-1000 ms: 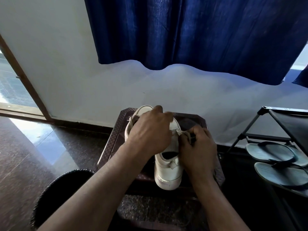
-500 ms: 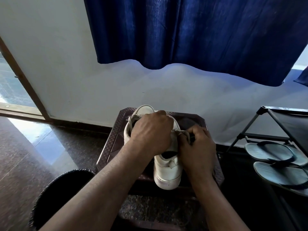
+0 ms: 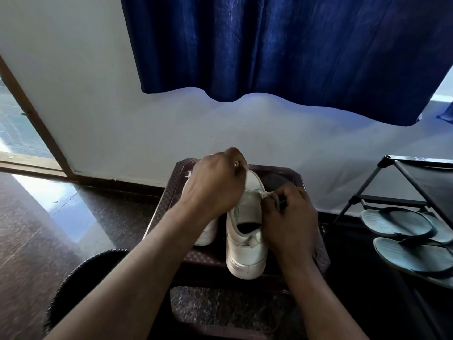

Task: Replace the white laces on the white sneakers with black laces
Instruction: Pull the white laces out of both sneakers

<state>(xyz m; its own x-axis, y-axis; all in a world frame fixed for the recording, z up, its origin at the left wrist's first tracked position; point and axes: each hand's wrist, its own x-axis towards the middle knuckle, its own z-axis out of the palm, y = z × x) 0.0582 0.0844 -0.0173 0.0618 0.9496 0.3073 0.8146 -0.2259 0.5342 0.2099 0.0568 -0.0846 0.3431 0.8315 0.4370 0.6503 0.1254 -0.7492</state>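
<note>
White sneakers [image 3: 246,253] stood side by side on a brown plastic stool [image 3: 161,204], heels toward me and toes toward the wall [image 3: 98,106]. My left hand [image 3: 218,187] reached across both. Its fingers were curled over the front of the right sneaker [image 3: 245,217] and pinched a strand of the white lace [image 3: 266,193] at the toe end. That hand and its forearm hid most of the left sneaker [image 3: 208,233], so I could see only its heel and a strip of its side.

My right hand [image 3: 289,217] sat against the right sneaker's outer side, thumb and fingers pinched on the white lace where it came out by the eyelets. A dark strip showed between those fingers. I could not tell whether it was a black lace. The hand covered that side of the shoe and the eyelets below.

A blue curtain [image 3: 294,57] hung above the stool against the wall. To my right stood a black shoe rack [image 3: 416,180] with a pair of grey flip-flops [image 3: 397,222] on its lower shelf. A dark round basket [image 3: 73,278] sat near my left forearm on the polished floor [image 3: 36,229], and a wooden door frame [image 3: 34,114] ran up the far left.
</note>
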